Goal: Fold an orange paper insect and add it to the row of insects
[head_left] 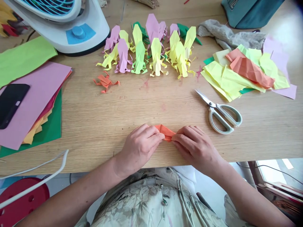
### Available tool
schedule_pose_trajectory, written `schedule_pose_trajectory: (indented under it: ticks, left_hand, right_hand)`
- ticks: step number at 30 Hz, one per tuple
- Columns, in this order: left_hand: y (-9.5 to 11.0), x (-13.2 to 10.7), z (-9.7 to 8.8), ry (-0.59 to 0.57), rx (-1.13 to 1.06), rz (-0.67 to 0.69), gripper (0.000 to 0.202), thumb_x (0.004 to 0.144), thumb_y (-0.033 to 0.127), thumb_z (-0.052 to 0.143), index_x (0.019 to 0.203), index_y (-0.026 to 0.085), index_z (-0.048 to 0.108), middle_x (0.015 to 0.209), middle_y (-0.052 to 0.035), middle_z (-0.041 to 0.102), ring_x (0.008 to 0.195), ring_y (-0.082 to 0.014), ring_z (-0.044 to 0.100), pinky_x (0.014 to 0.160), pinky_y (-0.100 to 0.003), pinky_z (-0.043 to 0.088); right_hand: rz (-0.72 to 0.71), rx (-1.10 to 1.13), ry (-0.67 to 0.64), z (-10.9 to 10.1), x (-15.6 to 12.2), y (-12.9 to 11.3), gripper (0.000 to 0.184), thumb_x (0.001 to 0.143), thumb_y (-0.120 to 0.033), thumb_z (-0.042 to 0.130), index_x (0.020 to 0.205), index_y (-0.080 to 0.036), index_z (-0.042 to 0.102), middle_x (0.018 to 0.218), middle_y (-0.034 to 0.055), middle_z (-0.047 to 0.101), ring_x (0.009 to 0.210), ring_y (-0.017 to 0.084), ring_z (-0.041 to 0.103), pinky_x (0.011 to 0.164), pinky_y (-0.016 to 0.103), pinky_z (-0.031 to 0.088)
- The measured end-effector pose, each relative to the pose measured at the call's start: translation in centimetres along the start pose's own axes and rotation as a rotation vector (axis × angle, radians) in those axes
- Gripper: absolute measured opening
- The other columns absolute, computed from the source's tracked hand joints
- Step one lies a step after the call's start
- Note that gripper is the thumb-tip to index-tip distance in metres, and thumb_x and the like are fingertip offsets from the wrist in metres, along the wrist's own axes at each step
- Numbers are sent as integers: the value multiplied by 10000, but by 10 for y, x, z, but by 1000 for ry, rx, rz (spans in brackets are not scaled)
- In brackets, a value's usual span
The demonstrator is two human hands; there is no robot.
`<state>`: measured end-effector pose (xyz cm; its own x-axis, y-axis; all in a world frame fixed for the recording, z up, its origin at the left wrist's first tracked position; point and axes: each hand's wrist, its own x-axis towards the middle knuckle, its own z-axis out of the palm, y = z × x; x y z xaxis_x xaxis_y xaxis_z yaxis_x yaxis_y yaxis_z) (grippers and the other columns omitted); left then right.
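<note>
Between my hands, near the table's front edge, is a small folded piece of orange paper (167, 132). My left hand (142, 143) pinches its left end, and my right hand (197, 145) pinches the right end. The fingers cover both ends, so only the creased middle shows. Beyond it, to the left, lies a finished orange origami frog (105, 82). Behind that stand several folded paper figures in yellow, purple and green, among them a light green figure (139, 56). A pair of scissors (219, 113) with pale handles rests to the right, blades apart and pointing away.
Crumpled paper scraps (246, 72) are heaped at the right, beside a grey cloth (233, 33). A white fan base (92, 28) stands at the back left. Coloured paper sheets (44, 82) lie at the left under a black phone (13, 104). A white cable (56, 171) crosses the lower left.
</note>
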<state>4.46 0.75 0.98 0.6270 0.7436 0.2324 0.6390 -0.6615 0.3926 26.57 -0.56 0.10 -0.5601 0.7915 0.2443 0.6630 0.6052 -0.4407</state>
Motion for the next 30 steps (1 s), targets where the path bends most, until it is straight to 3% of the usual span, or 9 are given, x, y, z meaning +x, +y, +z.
schedule_pose_trajectory:
  ticks: [9,22,30]
  left_hand:
    - [1,-1,1,39,-183,-148,129,955,156,548,877,170,650,869,-22,628,831,-138,579,784,-283,470]
    - [9,0,0,36,-192,-264,143,965,162,522,838,166,588,868,-28,585,821,-148,551,740,-301,466]
    - [13,3,2,10,-113,-284,100,963,152,507,892,162,577,980,-67,536,918,-181,547,823,-359,509]
  right_hand:
    - [106,159,25,-1,-2,3,120,967,-182,544,891,-173,637,847,45,569,766,155,512,714,313,400]
    - [245,157,113,5,-3,-4,85,925,-203,606,851,-192,645,841,43,544,752,161,493,683,327,391]
    - [289,132,87,5,1,-8,128,936,-204,568,813,-196,605,826,35,523,750,166,480,692,334,381]
